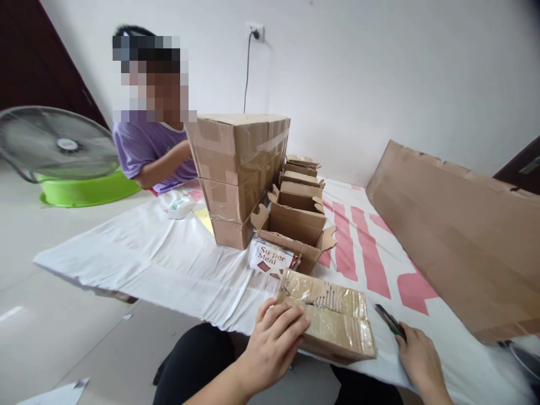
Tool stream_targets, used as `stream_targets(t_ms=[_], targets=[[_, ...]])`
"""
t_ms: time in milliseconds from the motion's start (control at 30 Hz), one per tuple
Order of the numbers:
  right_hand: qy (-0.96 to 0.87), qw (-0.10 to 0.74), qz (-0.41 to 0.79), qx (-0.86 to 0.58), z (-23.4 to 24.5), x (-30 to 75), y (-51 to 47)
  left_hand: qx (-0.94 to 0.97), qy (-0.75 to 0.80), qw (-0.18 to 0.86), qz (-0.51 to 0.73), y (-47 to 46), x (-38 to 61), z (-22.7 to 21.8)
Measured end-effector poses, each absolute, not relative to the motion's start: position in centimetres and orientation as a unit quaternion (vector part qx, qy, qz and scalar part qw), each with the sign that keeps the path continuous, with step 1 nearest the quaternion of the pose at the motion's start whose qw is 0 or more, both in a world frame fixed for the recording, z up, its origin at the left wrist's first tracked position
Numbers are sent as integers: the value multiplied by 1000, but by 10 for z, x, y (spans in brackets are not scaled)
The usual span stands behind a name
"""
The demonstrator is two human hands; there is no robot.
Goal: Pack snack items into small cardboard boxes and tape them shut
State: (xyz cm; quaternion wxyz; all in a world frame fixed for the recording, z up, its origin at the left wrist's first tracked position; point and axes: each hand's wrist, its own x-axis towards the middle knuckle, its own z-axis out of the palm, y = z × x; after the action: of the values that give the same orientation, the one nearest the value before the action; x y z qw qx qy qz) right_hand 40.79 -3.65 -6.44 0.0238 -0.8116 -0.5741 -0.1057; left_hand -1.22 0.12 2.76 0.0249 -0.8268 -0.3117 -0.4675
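Left hand: back up, fingers laid over box, not gripping
Box: table's near edge, long axis left-right, right end angled nearer
Knife: right of box, far end points forward-left
Right hand: gripping knife

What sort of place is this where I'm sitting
It looks like a plain indoor room, possibly in a home, used as a makeshift workroom: a cloth-covered table bears a stack of taped boxes beside a row of open boxes, and there's a household-style fan.
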Motion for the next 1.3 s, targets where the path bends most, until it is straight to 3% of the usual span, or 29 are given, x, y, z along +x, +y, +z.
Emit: stream_targets(t_ms=[233,467,600,733,1300], targets=[[-608,138,-111,-774,-41,403,-25,-826,-307,21,-472,1,-13,27],[-737,292,-235,-562,76,312,-5,-825,-310,23,-471,2,-12,28],[-837,228,-185,-462,115,252,1,-824,-314,20,-471,2,-12,29],[-875,186,-186,-406,119,216,7,-826,-316,31,-466,1,-13,28],[-876,140,-239,-395,119,196,8,-826,-319,37,-463,1,-12,27]])
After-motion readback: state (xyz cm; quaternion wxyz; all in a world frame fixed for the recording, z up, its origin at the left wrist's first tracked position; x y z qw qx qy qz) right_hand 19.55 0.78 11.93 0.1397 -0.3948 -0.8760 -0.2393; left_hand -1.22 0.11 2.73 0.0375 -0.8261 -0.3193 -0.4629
